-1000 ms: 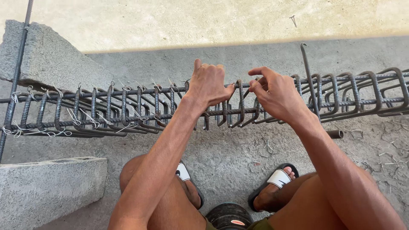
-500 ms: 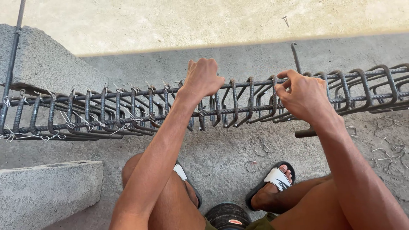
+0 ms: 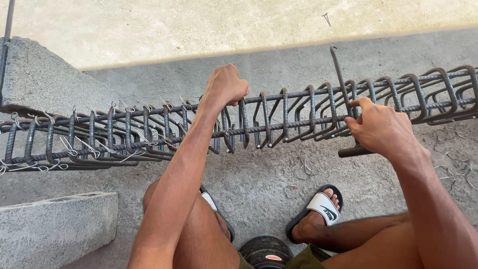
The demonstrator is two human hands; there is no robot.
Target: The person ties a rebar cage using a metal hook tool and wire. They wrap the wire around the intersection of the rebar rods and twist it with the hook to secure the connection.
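Since a moment ago: left hand (image 3: 226, 85) shifted onto the far top bar of the steel cage (image 3: 279, 119) and curled shut there; right hand (image 3: 381, 130) slid outward along the near bar, toward the hooked tool (image 3: 343, 94).

Left hand: closed in a fist around the far upper bar, knuckles up, forearm crossing over the near side of the cage. Right hand: fingers curled over the near upper bar, thumb lying along it, gripping the bar together with the lower part of the hooked tool, as far as can be told; the exact pinch hidden by the back of the hand.

Steel cage: long, lying level across the whole view, propped on a concrete block (image 3: 45, 79) at the left end. Hoops on the left stretch bound with bright tie wire (image 3: 79, 147); hoops from the middle rightward bare of it, some leaning.

Hooked tool: standing nearly upright through the cage, bent tip at the top, thick handle end poking out below the right hand.

Below: a second concrete block (image 3: 55, 224) at lower left, a white-strapped sandal (image 3: 321, 206) on the rough concrete floor (image 3: 269, 179), scraps of wire (image 3: 301, 172) scattered under the cage.
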